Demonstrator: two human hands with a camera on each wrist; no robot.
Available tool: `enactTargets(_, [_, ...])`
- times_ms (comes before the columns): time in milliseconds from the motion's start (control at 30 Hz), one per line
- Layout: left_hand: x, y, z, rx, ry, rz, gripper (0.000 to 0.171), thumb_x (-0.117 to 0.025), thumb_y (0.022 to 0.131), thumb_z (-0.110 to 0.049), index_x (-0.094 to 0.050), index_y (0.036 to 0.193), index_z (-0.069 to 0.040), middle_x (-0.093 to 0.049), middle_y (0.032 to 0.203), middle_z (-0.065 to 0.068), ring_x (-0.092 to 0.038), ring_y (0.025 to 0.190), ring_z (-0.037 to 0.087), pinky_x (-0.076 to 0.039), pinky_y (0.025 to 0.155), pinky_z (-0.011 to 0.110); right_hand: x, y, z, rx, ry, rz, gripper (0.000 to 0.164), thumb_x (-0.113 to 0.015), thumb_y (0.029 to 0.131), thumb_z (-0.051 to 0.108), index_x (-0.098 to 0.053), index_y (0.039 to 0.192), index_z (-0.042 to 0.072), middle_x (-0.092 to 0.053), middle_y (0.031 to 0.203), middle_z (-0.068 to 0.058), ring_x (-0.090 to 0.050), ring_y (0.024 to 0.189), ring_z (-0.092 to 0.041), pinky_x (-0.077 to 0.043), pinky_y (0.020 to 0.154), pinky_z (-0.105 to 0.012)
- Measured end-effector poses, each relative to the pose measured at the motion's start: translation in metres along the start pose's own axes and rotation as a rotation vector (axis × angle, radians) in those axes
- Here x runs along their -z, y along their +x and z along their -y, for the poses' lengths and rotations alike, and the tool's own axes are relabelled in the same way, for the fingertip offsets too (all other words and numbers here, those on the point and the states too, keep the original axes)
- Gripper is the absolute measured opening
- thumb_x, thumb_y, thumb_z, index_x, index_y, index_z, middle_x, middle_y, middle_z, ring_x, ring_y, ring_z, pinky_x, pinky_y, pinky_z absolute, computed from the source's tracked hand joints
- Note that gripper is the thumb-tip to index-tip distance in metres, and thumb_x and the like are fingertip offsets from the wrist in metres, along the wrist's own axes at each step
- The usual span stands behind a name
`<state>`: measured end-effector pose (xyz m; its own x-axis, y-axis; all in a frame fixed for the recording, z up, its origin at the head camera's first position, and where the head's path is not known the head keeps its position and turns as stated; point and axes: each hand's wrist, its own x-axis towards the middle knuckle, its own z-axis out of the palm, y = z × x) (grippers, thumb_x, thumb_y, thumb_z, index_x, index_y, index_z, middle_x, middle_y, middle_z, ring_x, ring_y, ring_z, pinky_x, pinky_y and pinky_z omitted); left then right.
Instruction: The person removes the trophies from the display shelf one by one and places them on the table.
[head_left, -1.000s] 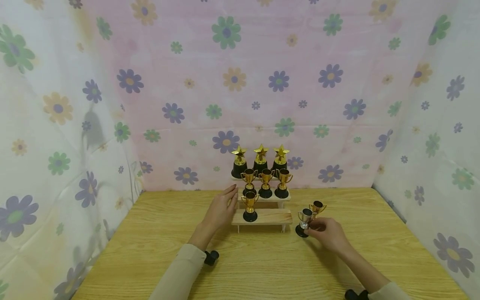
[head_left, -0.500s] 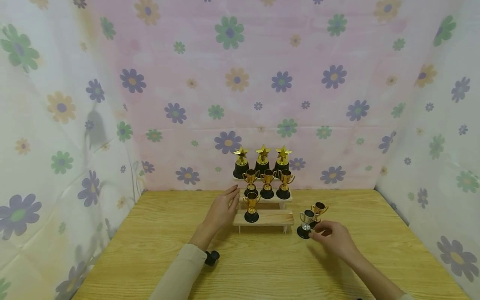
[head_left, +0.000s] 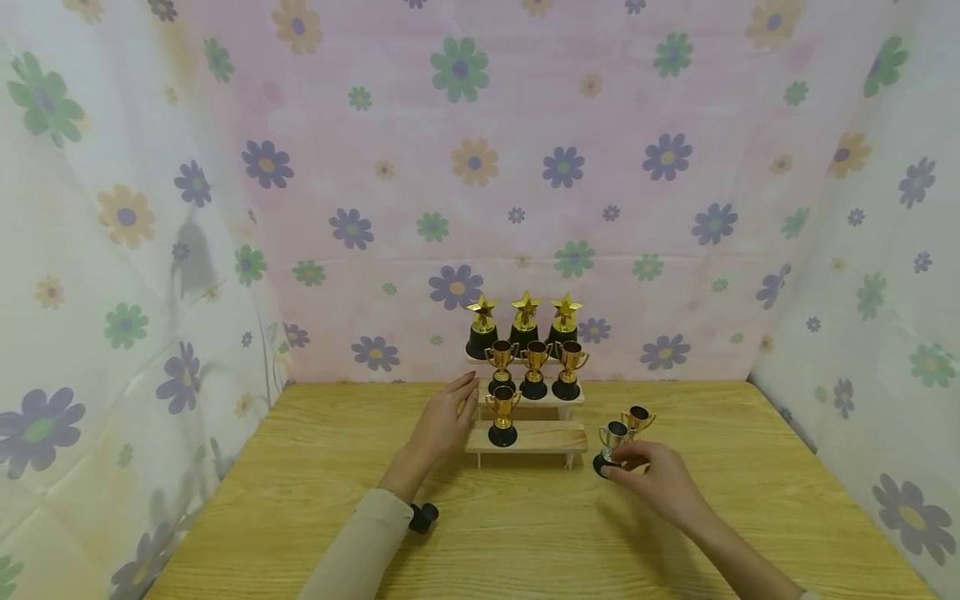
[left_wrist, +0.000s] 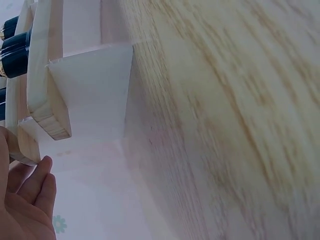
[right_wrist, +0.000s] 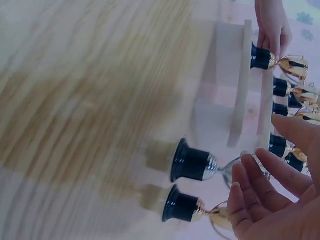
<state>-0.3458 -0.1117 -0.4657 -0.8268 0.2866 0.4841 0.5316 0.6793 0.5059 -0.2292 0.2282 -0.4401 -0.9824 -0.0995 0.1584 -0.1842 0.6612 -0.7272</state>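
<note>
In the head view my left hand (head_left: 444, 419) lies along the left end of the wooden step stand (head_left: 532, 435), its fairly straight fingers against the middle step. The left wrist view has those fingertips (left_wrist: 46, 185) right at the plank's end. My right hand (head_left: 656, 477) is at a small silver trophy cup (head_left: 615, 433), which stands upright on the table right of the stand. In the right wrist view, thumb and fingers are spread apart beside the silver cup's black base (right_wrist: 192, 162). A gold trophy cup (head_left: 637, 418) stands just behind it.
Three star trophies (head_left: 526, 317) occupy the top step, and three gold cups (head_left: 535, 367) the middle one. One gold cup (head_left: 502, 417) stands at the bottom step's left. Flowered cloth (head_left: 390, 208) surrounds the wooden table (head_left: 337, 492) at the back and sides.
My right hand's fingers draw back slightly from the silver trophy cup, then come close round it again. The cup stays upright in about the same spot. My left hand keeps its place.
</note>
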Motion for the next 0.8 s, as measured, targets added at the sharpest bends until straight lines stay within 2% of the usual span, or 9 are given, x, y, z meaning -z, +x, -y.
enactTargets(267, [0.001,-0.001,0.001,0.025,0.001,0.017,0.041,-0.049,0.111,-0.024,-0.058,0.145,-0.002,-0.049,0.155,0.011,-0.048,0.141,0.033,-0.041,0.115,0.047,-0.011,0.008,0.010,0.063,0.045,0.026,0.021,-0.082,0.089,0.017,-0.076,0.103,0.004,-0.070,0.090,0.001,-0.062,0.078,-0.012,-0.052,0.063,-0.025])
enactTargets(400, [0.001,-0.002,0.002,0.013,0.018,0.021,0.042,-0.047,0.111,-0.026,-0.058,0.145,-0.002,-0.050,0.154,0.011,-0.050,0.140,0.033,-0.043,0.114,0.047,-0.017,0.012,0.012,0.079,0.072,0.041,0.020,-0.081,0.089,0.014,-0.075,0.105,0.002,-0.068,0.087,0.001,-0.062,0.077,-0.012,-0.054,0.064,-0.025])
enactTargets(600, [0.001,-0.001,0.001,0.009,0.020,0.017,0.043,-0.047,0.111,-0.026,-0.058,0.145,-0.002,-0.049,0.155,0.011,-0.050,0.140,0.033,-0.043,0.114,0.046,-0.022,0.016,0.018,0.100,0.083,0.047,0.024,-0.080,0.090,0.015,-0.075,0.110,0.002,-0.071,0.093,0.000,-0.063,0.080,-0.015,-0.054,0.064,-0.025])
enactTargets(800, [0.000,0.000,0.000,0.000,0.021,0.008,0.041,-0.049,0.110,-0.023,-0.058,0.143,0.000,-0.050,0.154,0.012,-0.050,0.139,0.033,-0.043,0.114,0.046,-0.026,0.020,0.023,0.119,0.087,0.064,0.029,-0.079,0.092,0.017,-0.073,0.116,0.002,-0.072,0.104,-0.009,-0.064,0.086,-0.014,-0.054,0.069,-0.026])
